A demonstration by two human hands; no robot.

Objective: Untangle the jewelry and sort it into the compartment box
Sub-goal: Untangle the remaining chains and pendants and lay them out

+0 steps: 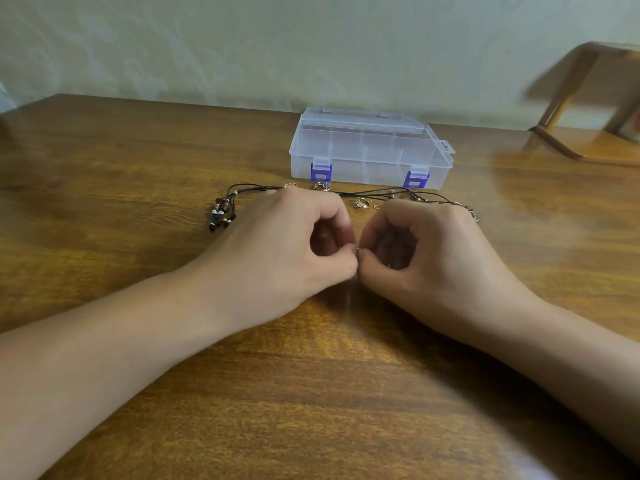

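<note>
A clear plastic compartment box (pixel 370 150) with two blue latches stands closed at the back of the wooden table. In front of it lies black cord jewelry (pixel 374 194) stretched across the table, with a cluster of beads (pixel 221 211) at its left end. A gold ring (pixel 322 186) and another gold ring (pixel 362 203) lie between the cord and my hands. My left hand (pixel 294 244) and my right hand (pixel 426 247) meet fingertip to fingertip, both pinching one tiny metal piece (pixel 357 250). What the piece is stays too small to tell.
A wooden stand (pixel 585 98) sits at the far right of the table, blurred. A pale wall runs behind the table's back edge. My forearms cross the near part of the table.
</note>
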